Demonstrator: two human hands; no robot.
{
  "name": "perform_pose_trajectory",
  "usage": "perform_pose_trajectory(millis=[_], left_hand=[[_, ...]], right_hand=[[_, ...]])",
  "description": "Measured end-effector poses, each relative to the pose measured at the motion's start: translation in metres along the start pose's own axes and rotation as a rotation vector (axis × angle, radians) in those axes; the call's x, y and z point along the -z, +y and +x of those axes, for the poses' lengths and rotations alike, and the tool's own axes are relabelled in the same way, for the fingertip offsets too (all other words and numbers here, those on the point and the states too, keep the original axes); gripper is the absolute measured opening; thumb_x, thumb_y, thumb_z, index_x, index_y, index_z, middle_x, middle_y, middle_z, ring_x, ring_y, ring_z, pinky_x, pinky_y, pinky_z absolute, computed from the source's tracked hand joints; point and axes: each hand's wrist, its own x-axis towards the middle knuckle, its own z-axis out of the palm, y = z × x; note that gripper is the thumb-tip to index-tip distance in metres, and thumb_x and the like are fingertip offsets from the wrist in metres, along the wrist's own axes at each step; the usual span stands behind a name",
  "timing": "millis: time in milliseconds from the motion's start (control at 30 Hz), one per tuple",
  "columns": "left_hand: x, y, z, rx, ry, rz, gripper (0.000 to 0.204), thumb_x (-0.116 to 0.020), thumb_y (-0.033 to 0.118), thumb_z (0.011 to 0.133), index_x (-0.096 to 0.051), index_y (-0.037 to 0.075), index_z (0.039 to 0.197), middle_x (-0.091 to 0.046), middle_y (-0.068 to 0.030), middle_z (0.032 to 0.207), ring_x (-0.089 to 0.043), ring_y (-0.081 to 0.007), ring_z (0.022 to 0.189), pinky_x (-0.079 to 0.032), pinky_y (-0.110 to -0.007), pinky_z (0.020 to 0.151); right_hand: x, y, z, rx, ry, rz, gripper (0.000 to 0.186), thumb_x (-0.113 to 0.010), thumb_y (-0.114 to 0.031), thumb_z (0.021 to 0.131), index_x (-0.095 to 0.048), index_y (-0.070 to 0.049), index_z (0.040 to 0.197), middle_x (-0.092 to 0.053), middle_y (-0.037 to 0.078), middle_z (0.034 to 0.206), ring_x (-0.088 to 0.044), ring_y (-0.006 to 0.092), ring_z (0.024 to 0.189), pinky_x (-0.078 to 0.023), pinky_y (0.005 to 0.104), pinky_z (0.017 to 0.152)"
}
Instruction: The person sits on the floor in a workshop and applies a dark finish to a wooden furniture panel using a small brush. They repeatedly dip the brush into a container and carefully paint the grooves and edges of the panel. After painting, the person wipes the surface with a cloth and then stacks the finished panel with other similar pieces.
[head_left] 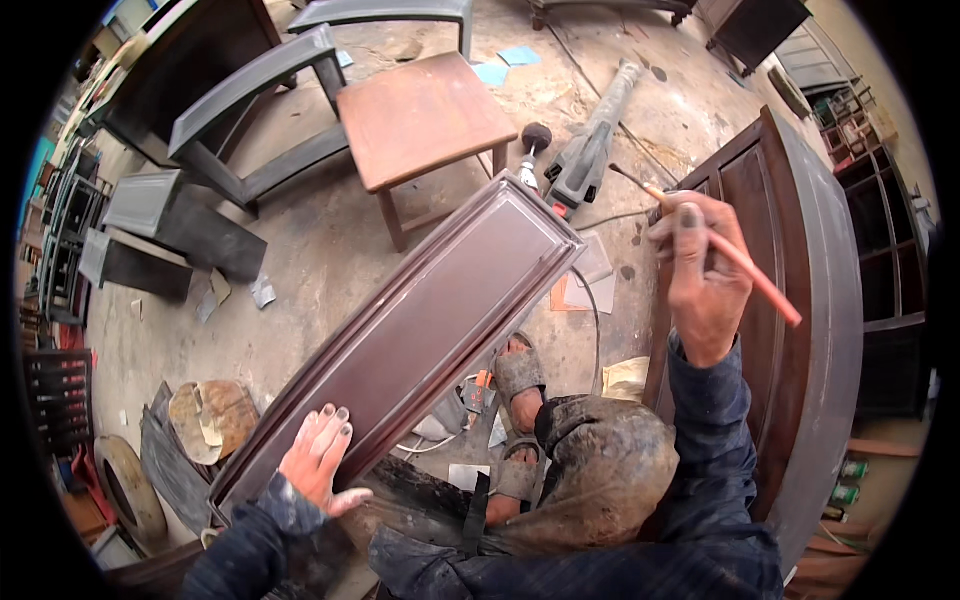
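Note:
A long dark brown panel (pixel 440 300) with a raised, moulded border lies slantwise in front of me, from lower left to upper middle. Flat on its near end rests my left hand (pixel 317 463), the fingers stretched out and holding nothing. My right hand (pixel 705 275) is raised to the right of the panel, apart from it. Its fingers are wrapped round a thin paintbrush (pixel 765 285) with an orange-red handle. The dark bristles point up and left, touching nothing. Beside that hand stands a large brown panelled furniture piece (pixel 750 225).
Beyond the panel stand a small brown wooden stool (pixel 425 115) and a grey power tool (pixel 590 160) with a cord. Dark wooden frames (pixel 265 120) and box-like pieces (pixel 185 225) stand at left. My sandalled feet are under the panel's right side, near sandpaper sheets (pixel 590 285) on the floor.

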Motion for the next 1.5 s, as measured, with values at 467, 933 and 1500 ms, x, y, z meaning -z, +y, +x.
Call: perform_pose_trajectory(millis=[467, 933, 1500], left_hand=[[-0.061, 0.183, -0.077, 0.714, 0.250, -2.090, 0.057, -0.055, 0.035, 0.102, -0.043, -0.012, 0.133, -0.059, -0.0348, 0.121, -0.064, -0.0472, 0.108, -0.060, -0.057, 0.083], [-0.082, 0.209, -0.234, 1.154, 1.164, -1.120, 0.034, -0.058, 0.031, 0.103, -0.063, 0.001, 0.119, -0.059, 0.0001, 0.069, -0.045, -0.0035, 0.052, -0.035, -0.019, 0.048], [-0.020, 0.017, -0.476, 1.434, 0.993, -0.338, 0.013, -0.065, 0.012, 0.094, -0.073, 0.002, 0.096, -0.065, -0.0030, 0.069, -0.058, -0.0098, 0.054, -0.046, -0.027, 0.049]], right_hand=[[-0.063, -0.148, -0.199, 0.700, -1.406, -0.195, 0.047, -0.066, -0.016, 0.079, -0.050, -0.002, 0.120, -0.068, 0.009, 0.090, -0.067, 0.0278, 0.084, -0.053, 0.0389, 0.072], [-0.086, -0.158, -0.294, 0.579, -1.232, 0.137, 0.047, -0.065, -0.006, 0.085, -0.053, -0.002, 0.131, -0.066, 0.014, 0.084, -0.067, 0.0334, 0.077, -0.053, 0.0428, 0.069], [-0.081, -0.081, -0.314, 0.188, -1.155, -0.017, 0.026, -0.058, -0.001, 0.089, -0.064, -0.002, 0.114, -0.071, 0.019, 0.090, -0.070, 0.0368, 0.082, -0.056, 0.0402, 0.072]])
